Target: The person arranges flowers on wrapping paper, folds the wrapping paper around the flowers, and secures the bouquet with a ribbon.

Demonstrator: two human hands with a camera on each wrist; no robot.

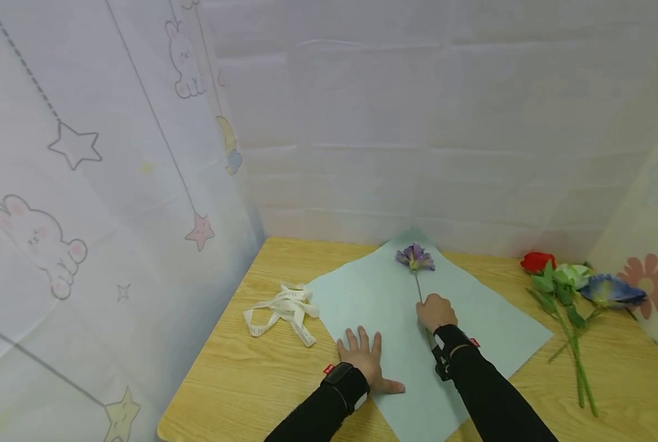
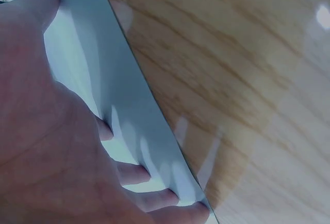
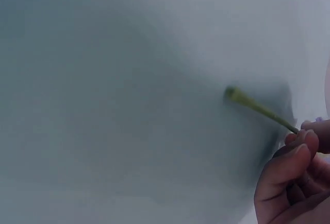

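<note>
A sheet of pale blue-green wrapping paper (image 1: pixel 373 307) lies cornerwise on the wooden table. On its upper part is a purple artificial flower (image 1: pixel 415 256) with a long thin stem. My right hand (image 1: pixel 436 312) pinches that stem between thumb and fingers; in the right wrist view the green stem end (image 3: pixel 258 108) sticks out from the fingertips over the paper. With fingers spread, my left hand (image 1: pixel 364 359) rests on the paper's left edge. In the left wrist view its fingertips (image 2: pixel 193 211) lie right along that edge.
Left of the paper lies a loose heap of cream printed ribbon (image 1: pixel 287 307). At the table's right are more artificial flowers: a red rose (image 1: pixel 538 262), a pale green-white bloom (image 1: pixel 574 275) and a blue one (image 1: pixel 612 290). Patterned white sheeting (image 1: pixel 362 123) hangs behind and beside the table (image 1: pixel 224 380).
</note>
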